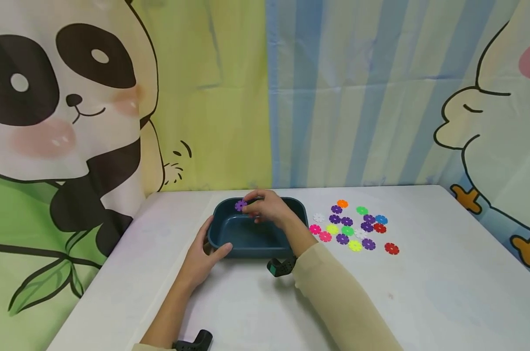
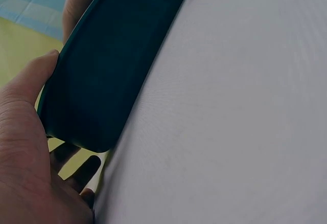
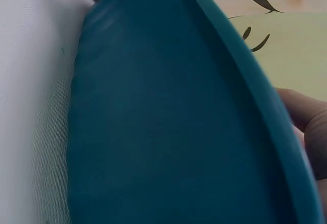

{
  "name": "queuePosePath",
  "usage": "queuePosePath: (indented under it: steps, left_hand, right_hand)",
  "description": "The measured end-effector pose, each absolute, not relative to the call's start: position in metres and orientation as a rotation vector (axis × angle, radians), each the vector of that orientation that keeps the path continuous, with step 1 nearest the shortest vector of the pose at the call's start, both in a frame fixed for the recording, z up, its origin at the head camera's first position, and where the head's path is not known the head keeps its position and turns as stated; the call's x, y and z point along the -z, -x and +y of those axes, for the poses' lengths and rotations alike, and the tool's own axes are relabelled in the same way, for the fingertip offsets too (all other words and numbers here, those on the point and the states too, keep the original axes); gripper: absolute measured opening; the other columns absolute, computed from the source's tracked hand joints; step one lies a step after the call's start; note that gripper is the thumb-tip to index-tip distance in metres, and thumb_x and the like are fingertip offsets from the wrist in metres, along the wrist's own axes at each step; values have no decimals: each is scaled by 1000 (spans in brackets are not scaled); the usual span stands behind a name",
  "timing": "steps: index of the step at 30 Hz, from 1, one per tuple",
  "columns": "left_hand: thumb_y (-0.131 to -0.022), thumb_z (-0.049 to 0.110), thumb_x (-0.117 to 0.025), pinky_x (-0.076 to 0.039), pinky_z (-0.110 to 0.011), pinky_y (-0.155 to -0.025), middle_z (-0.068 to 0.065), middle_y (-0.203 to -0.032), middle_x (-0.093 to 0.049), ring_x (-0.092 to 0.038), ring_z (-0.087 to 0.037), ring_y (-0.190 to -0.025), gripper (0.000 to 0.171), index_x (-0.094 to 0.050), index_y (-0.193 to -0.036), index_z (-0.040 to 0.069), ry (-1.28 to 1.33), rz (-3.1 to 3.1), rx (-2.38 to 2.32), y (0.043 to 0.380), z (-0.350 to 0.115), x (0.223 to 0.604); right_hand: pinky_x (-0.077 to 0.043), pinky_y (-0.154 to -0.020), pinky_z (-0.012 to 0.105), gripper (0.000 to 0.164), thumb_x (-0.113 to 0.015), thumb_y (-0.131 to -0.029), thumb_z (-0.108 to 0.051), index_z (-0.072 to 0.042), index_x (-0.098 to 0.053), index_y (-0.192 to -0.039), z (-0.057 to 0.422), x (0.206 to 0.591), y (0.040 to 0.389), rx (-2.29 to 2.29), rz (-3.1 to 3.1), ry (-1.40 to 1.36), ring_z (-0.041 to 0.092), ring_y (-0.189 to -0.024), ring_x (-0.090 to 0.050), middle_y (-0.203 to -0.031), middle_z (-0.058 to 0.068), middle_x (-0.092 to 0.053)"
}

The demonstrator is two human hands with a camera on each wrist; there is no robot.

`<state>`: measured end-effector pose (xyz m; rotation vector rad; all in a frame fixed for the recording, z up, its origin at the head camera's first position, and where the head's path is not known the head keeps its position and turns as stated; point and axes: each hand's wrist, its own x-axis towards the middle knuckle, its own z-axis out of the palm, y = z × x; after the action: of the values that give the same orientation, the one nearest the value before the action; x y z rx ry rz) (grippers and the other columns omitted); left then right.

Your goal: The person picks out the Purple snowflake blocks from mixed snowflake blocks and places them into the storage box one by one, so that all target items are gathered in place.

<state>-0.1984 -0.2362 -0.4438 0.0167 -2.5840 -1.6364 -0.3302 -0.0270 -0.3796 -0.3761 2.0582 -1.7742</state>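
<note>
A dark teal plastic basin (image 1: 256, 252) sits on the white table. At its left front corner my left hand (image 1: 201, 261) holds on, thumb at the front rim and fingers along the left side. The left wrist view shows this hand (image 2: 25, 157) around the basin's end (image 2: 97, 81). My right hand (image 1: 268, 207) is over the basin, pinching a purple snowflake-shaped plastic disc (image 1: 240, 205) near the far left rim. In the right wrist view, the basin's wall (image 3: 153, 106) hides most of that hand (image 3: 311, 127), and the disc is out of sight.
Right of the basin, several notched discs lie scattered: purple, green, yellow, pink, white, a blue disc (image 1: 381, 219), an orange disc (image 1: 342, 203) and a red disc (image 1: 391, 248). Behind the table (image 1: 444, 273) hangs a printed curtain (image 1: 357, 97).
</note>
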Motion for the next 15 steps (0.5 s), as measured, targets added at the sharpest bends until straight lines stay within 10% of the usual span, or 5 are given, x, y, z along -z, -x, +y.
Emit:
queuePosePath:
  steps: [15]
  left_hand:
    - [-95,41,-74,-30,-59,-123,-10,-171,-26,-32,-41,-154,91,-18,-166,33,-32,-2558,1659,199,-235,445]
  right_hand:
    - [-53,-54,25,26,-75,-90,0,-6,-68,-114,-46,385,328,1579,2111,254,16,-64,-61,-79,7,-66]
